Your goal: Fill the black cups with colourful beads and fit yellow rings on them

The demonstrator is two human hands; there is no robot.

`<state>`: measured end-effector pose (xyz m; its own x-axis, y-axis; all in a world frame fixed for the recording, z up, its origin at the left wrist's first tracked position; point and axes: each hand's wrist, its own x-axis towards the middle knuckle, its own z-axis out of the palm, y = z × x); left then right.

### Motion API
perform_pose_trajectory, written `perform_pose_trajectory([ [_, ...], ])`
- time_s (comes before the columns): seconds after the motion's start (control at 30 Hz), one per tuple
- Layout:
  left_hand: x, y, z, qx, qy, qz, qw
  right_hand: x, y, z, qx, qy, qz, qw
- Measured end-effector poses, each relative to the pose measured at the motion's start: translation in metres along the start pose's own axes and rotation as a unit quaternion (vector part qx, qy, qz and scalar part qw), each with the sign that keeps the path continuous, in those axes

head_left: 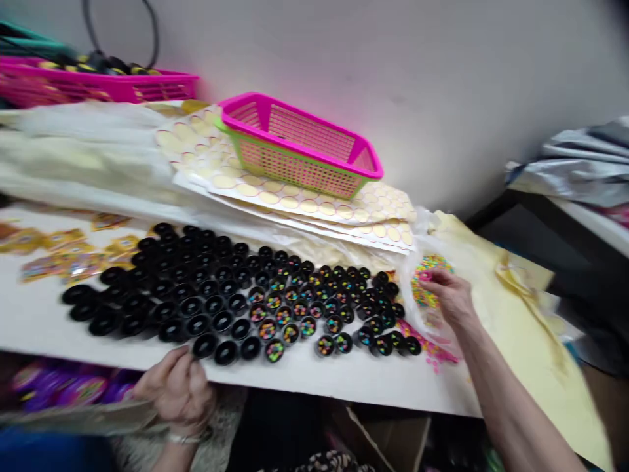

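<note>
Many small black cups (196, 324) stand packed together on the white table (304, 380). Those at the left look empty, while several at the middle and right hold colourful little pieces (274, 351). My right hand (449, 298) is over a clear plastic bag (410, 282) of multicoloured pieces (427, 262), its fingers pinched on a small pink scoop or piece (425, 276). Near the front edge, my left hand (179, 387) is curled closed beside the nearest empty cups; whatever it may hold is hidden. Loose pink pieces (435, 354) lie by the bag.
A pink and green basket (299, 147) rests on sheets of round stickers (295, 200) at the back. Yellow packets (73, 252) lie at the left, below another pink basket (113, 86). Yellow paper (515, 341) covers the right end. Purple packages (73, 387) sit below the table.
</note>
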<state>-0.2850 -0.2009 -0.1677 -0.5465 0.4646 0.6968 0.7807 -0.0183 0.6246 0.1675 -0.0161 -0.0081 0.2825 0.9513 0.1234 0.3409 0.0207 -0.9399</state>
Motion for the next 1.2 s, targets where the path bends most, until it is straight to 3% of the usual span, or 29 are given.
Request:
perform_pose_trajectory([
  [0.07, 0.004, 0.013, -0.003, 0.040, 0.028, 0.072, 0.996, -0.006, -0.018, 0.016, 0.042, -0.042, 0.001, 0.998],
  [0.13, 0.007, 0.020, -0.004, 0.051, 0.021, 0.111, 0.992, -0.017, -0.041, 0.044, 0.062, -0.103, -0.006, 0.993],
  [0.3, 0.006, 0.024, -0.009, 0.054, 0.004, 0.125, 0.991, -0.057, -0.095, 0.142, 0.057, -0.324, -0.045, 0.943],
  [0.4, 0.005, 0.024, -0.010, 0.051, 0.002, 0.115, 0.992, -0.070, -0.103, 0.197, -0.018, -0.428, -0.142, 0.892],
  [0.47, 0.003, 0.024, -0.010, 0.052, -0.001, 0.111, 0.993, -0.072, -0.103, 0.221, -0.097, -0.451, -0.246, 0.853],
  [0.57, 0.001, 0.022, -0.009, 0.050, -0.002, 0.109, 0.993, -0.071, -0.107, 0.241, -0.242, -0.442, -0.374, 0.779],
  [0.73, -0.007, 0.014, -0.009, 0.047, -0.006, 0.092, 0.995, -0.072, -0.121, 0.248, -0.393, -0.433, -0.464, 0.666],
  [0.87, -0.011, 0.010, -0.008, 0.041, -0.010, 0.088, 0.995, -0.076, -0.126, 0.254, -0.425, -0.418, -0.503, 0.626],
  [0.97, -0.009, 0.011, -0.008, 0.046, -0.015, 0.092, 0.995, -0.078, -0.131, 0.258, -0.432, -0.410, -0.514, 0.617],
  [1.03, -0.006, 0.012, -0.008, 0.050, -0.012, 0.101, 0.994, -0.078, -0.136, 0.252, -0.426, -0.402, -0.513, 0.628],
  [1.1, -0.004, 0.011, -0.008, 0.051, 0.000, 0.109, 0.993, -0.075, -0.139, 0.235, -0.397, -0.383, -0.493, 0.673],
  [1.2, -0.005, 0.003, -0.006, 0.049, 0.007, 0.114, 0.992, -0.065, -0.128, 0.183, -0.294, -0.328, -0.418, 0.794],
])
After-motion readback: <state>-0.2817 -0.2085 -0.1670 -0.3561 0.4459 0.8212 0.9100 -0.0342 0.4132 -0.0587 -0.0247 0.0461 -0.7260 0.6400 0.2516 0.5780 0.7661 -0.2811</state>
